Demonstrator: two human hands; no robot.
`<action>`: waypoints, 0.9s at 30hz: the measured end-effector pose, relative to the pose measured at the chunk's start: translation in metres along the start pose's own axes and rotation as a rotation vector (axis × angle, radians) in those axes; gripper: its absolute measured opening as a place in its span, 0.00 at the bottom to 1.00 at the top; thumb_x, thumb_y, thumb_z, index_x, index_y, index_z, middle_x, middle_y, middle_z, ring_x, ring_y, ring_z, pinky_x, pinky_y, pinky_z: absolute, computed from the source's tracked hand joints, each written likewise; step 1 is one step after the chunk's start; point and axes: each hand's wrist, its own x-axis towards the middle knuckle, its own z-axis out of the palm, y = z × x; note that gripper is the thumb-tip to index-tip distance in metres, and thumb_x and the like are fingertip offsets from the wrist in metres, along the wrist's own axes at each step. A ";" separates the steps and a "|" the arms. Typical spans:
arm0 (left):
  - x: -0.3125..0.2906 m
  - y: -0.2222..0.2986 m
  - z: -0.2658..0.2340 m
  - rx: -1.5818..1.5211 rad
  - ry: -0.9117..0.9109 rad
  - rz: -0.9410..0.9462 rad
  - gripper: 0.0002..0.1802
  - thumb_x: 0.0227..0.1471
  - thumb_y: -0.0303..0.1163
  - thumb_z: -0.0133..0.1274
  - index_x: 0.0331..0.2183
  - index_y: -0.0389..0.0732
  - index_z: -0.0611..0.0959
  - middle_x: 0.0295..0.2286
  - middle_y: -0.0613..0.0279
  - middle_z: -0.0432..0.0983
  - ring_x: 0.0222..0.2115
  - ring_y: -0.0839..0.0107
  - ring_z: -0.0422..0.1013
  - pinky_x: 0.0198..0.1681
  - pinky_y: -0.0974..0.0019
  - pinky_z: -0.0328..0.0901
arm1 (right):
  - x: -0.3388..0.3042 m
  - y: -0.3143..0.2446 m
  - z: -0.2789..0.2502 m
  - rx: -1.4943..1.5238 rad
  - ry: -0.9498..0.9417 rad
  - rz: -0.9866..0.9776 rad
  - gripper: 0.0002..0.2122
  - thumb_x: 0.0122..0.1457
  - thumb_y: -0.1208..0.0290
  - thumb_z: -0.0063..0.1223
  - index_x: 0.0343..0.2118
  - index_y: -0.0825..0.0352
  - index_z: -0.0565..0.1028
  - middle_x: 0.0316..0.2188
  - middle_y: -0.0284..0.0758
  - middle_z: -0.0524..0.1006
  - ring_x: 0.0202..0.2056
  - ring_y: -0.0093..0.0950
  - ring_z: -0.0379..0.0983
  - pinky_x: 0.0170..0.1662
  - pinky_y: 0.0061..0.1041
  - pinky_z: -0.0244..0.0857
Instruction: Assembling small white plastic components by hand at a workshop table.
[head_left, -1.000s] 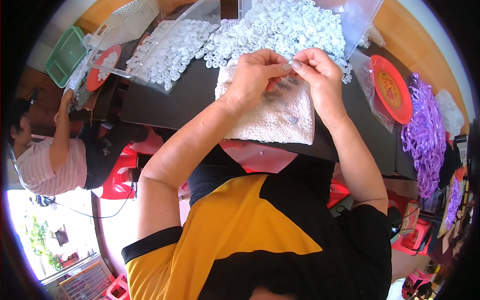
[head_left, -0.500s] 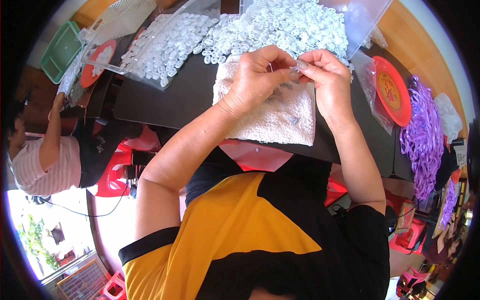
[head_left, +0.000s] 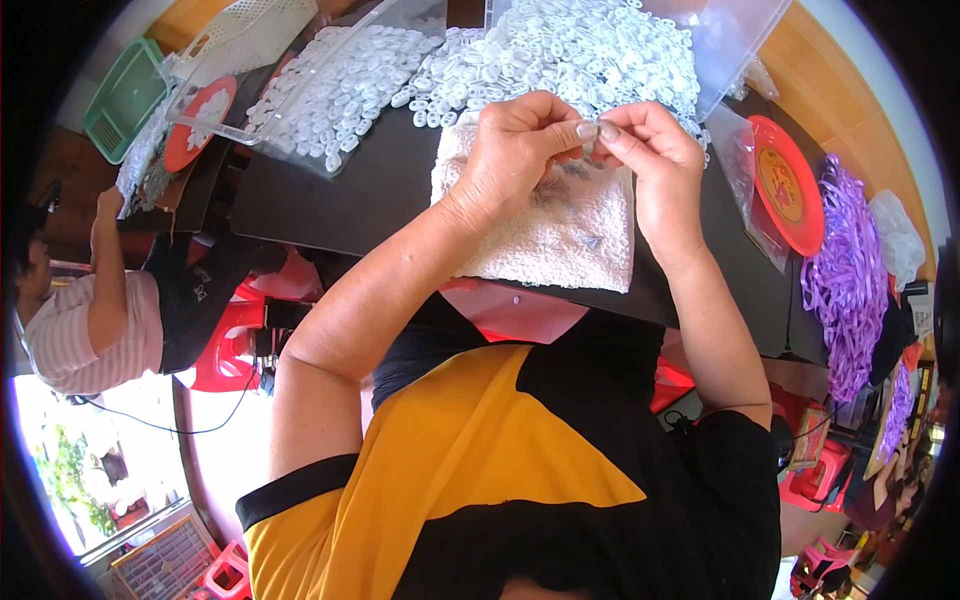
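Observation:
My left hand and my right hand meet above a folded white towel. Each hand is closed in a pinch, thumb against fingers, with the tips almost touching. Whatever lies between them is too small and too hidden to name. Small dark grey bits lie on the towel under my hands. Just beyond my fingers spreads a big heap of small white oval plastic pieces.
More white ovals lie by a clear plastic bin at left. A red plate and bundled purple ribbons are at right. A co-worker in a striped shirt sits far left, near a green basket and another red plate.
My fingertips have shifted slightly, the left thumb now straighter toward the right one. The co-worker's arm at the left has lowered a little.

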 end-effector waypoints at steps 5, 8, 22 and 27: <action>-0.002 0.003 -0.002 -0.082 -0.057 -0.007 0.06 0.54 0.29 0.56 0.30 0.35 0.80 0.23 0.64 0.76 0.19 0.81 0.65 0.21 0.77 0.59 | -0.002 0.003 0.002 -0.026 -0.012 -0.051 0.03 0.59 0.77 0.54 0.33 0.70 0.73 0.27 0.30 0.75 0.29 0.17 0.72 0.36 0.17 0.67; -0.002 0.002 -0.003 -0.120 -0.065 -0.022 0.07 0.55 0.29 0.54 0.32 0.34 0.79 0.24 0.62 0.77 0.19 0.80 0.66 0.22 0.76 0.60 | 0.000 0.005 0.001 -0.048 -0.025 -0.061 0.03 0.59 0.76 0.53 0.33 0.70 0.73 0.27 0.29 0.75 0.30 0.16 0.71 0.36 0.17 0.67; -0.001 -0.002 -0.005 -0.129 -0.033 -0.061 0.08 0.56 0.31 0.53 0.34 0.34 0.79 0.23 0.63 0.76 0.20 0.80 0.66 0.23 0.75 0.62 | 0.001 0.009 -0.005 -0.375 -0.012 -0.240 0.03 0.59 0.77 0.52 0.34 0.70 0.73 0.26 0.29 0.75 0.28 0.16 0.69 0.34 0.17 0.64; -0.002 -0.001 -0.004 -0.052 -0.046 -0.053 0.07 0.56 0.30 0.54 0.33 0.35 0.79 0.23 0.65 0.75 0.20 0.82 0.65 0.22 0.77 0.60 | 0.002 0.008 -0.006 -0.504 -0.071 -0.281 0.03 0.58 0.77 0.53 0.34 0.70 0.72 0.23 0.31 0.74 0.26 0.19 0.69 0.32 0.19 0.64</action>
